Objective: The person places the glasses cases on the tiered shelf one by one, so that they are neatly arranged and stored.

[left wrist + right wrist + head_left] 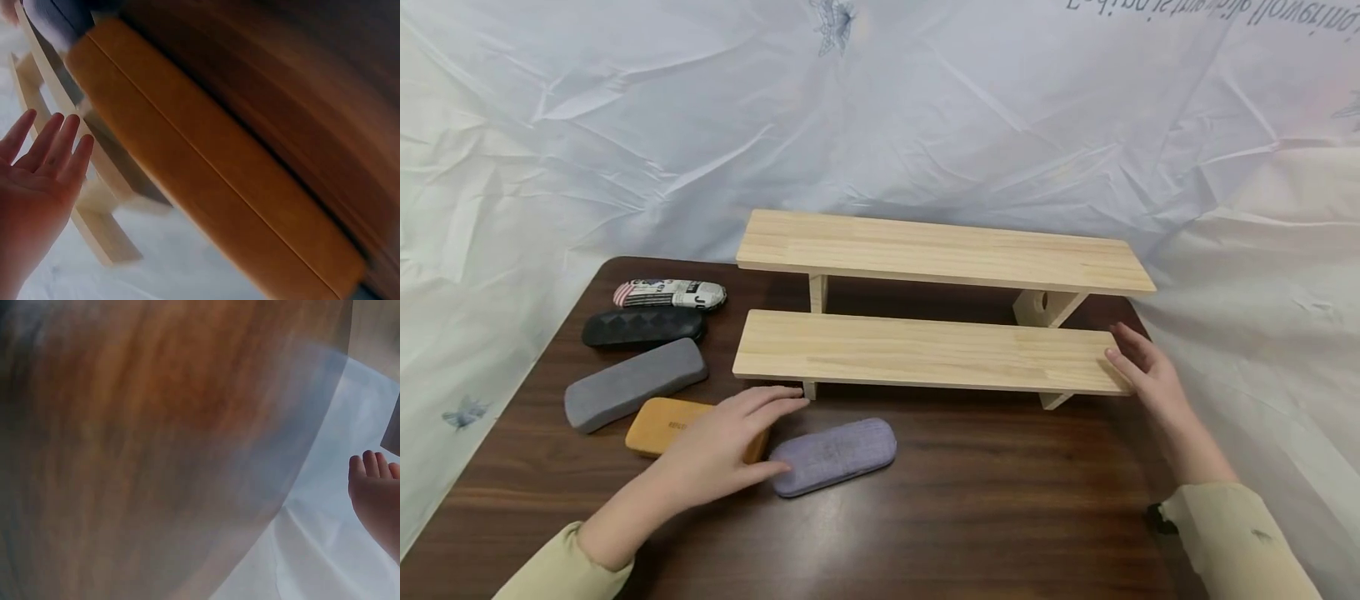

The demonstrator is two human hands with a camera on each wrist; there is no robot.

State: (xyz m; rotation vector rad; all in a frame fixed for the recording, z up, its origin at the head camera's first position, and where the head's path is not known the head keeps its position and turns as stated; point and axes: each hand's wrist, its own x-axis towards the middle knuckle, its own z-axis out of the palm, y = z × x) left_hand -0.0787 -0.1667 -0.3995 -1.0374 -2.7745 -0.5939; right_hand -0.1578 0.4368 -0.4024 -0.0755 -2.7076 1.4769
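My left hand (722, 446) hovers over an orange glasses case (662, 423), partly covering it. Its fingers are loosely extended, and the thumb tip is at the near end of a purple glasses case (838, 457). In the left wrist view the orange case stretches diagonally beside the extended fingers, with nothing in the palm. At the far right, my right hand (1153, 379) is at the end of the lower board of a two-tier wooden shelf (925, 348), thumb by the board's edge. The right wrist view catches only part of this hand.
Left on the dark brown table (1000, 517) lie a grey glasses case (636, 383), a black one (643, 327) and a newspaper-print one (670, 293). Behind the shelf hangs a wrinkled white sheet (925, 108), which also drapes along both sides.
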